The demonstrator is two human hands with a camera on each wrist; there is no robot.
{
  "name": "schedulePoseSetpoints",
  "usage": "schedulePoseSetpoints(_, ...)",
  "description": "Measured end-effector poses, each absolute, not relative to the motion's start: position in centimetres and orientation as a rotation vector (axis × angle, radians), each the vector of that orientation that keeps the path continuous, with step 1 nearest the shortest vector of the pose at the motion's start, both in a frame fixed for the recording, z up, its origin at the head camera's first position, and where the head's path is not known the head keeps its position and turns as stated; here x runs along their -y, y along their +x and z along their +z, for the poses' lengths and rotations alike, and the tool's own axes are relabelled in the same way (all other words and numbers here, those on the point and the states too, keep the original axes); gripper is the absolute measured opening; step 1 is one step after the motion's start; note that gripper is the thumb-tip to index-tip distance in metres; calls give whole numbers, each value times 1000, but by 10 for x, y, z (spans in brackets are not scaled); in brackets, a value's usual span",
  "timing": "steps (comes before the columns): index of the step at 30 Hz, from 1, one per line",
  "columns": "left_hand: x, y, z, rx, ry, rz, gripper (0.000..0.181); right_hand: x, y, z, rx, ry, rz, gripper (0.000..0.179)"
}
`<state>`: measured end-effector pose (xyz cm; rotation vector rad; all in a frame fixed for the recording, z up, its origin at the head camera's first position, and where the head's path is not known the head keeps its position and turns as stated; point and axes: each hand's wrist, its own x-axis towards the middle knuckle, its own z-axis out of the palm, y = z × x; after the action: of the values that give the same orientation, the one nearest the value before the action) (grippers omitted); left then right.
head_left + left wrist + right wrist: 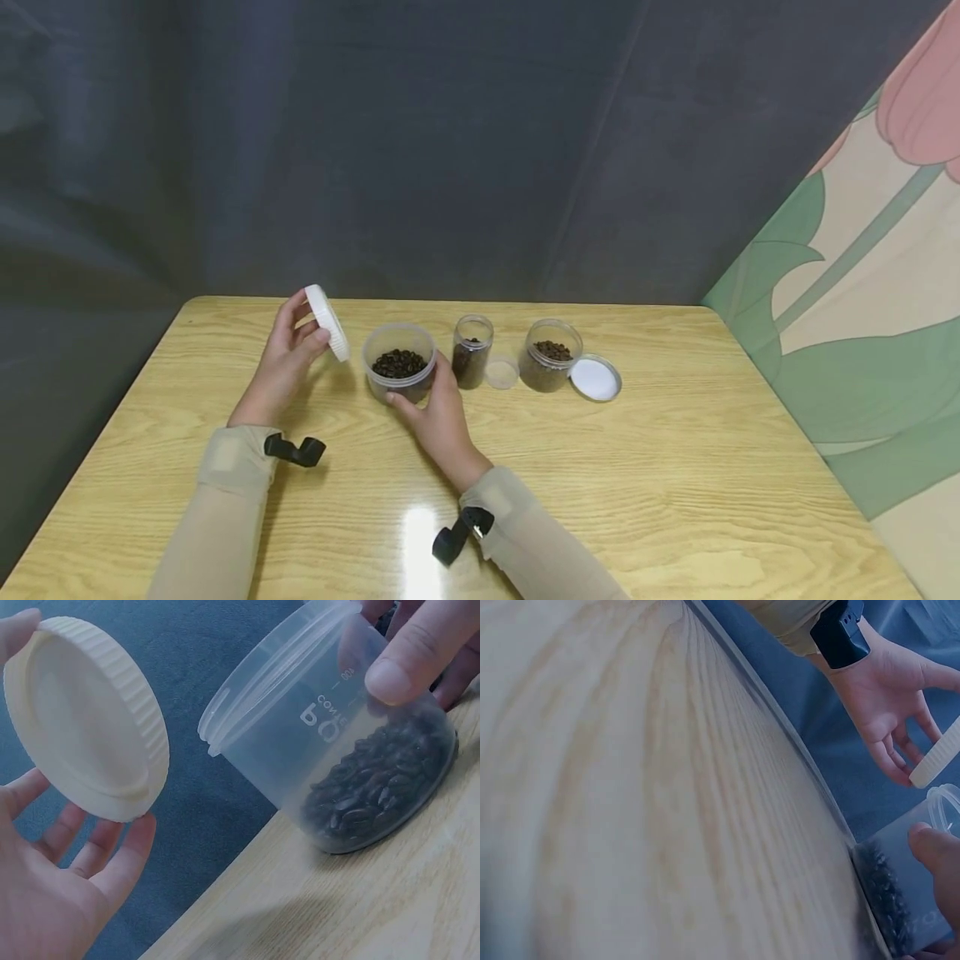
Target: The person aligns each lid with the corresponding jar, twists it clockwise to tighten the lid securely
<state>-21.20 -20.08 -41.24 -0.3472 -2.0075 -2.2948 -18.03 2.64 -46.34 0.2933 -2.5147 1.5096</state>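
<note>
My left hand (288,354) holds a white ribbed screw lid (327,323) by its edge, tilted and raised above the table, left of a clear plastic jar (378,386). Dark coffee beans (375,784) fill the lower part of this jar, and its mouth is uncovered. My right hand (441,421) grips the jar's near right side, thumb on the front wall and fingers around the back. The jar stands on the table. In the left wrist view the lid's hollow inner side shows, with a gap between it and the jar's threaded rim.
Right of the jar stand a narrow open jar (471,367) of dark contents and a wider open jar (542,375) of brown beans. A small clear lid (502,372) lies between them, and a round white-lined lid (596,378) at the far right. A dark curtain (450,150) hangs behind the wooden table (637,500).
</note>
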Motion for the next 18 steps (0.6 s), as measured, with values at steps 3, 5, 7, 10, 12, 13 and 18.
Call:
schedulePoseSetpoints(3, 200, -212, -413, 1904, -366, -2353, 68, -27, -180, -464, 2515, 295, 1497, 91)
schedulePoseSetpoints(5, 199, -213, -414, 1839, -387, -2382, 66, -27, -179, -463, 2512, 305, 1497, 91)
schedulePoseSetpoints(7, 199, -213, -415, 1799, -402, -2396, 63, -28, -178, -463, 2508, 325, 1503, 90)
schedulePoseSetpoints(10, 198, -213, -416, 1774, -420, -2408, 63, -29, -176, -462, 2482, 370, 1543, 89)
schedulePoseSetpoints(12, 197, -213, -417, 1779, -427, -2408, 63, -31, -175, -462, 2468, 393, 1579, 87)
schedulePoseSetpoints(13, 196, -213, -417, 1780, -429, -2412, 64, -32, -175, -462, 2463, 399, 1597, 87)
schedulePoseSetpoints(18, 193, -212, -420, 1748, -456, -2428, 67, -38, -173, -463, 2454, 438, 1665, 88)
